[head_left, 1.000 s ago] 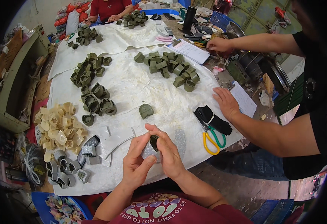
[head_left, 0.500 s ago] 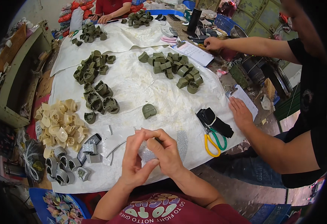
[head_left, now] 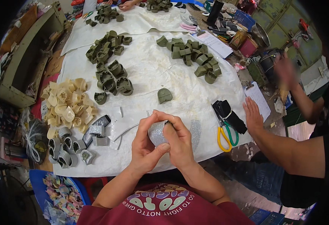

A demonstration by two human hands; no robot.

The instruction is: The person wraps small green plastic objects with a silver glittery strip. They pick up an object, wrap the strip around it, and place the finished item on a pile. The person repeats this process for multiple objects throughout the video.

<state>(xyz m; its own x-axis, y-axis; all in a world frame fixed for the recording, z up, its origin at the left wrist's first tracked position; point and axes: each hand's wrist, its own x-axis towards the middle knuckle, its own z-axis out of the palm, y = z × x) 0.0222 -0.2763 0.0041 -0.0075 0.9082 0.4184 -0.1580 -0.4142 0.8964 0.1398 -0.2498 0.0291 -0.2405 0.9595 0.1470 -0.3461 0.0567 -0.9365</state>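
Over the desk's [head_left: 142,78] near edge, one silver piece [head_left: 157,134] is held between left hand [head_left: 142,144] and right hand [head_left: 182,144], both touching; fingers are curled snugly round it, right thumb [head_left: 169,135] along its right side, long axis mostly hidden.

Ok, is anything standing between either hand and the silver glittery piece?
Nothing visible is: the left hand and right hand both hold the silver glittery piece directly. The single green piece lies beyond them and the scissors off to the right, neither in between.
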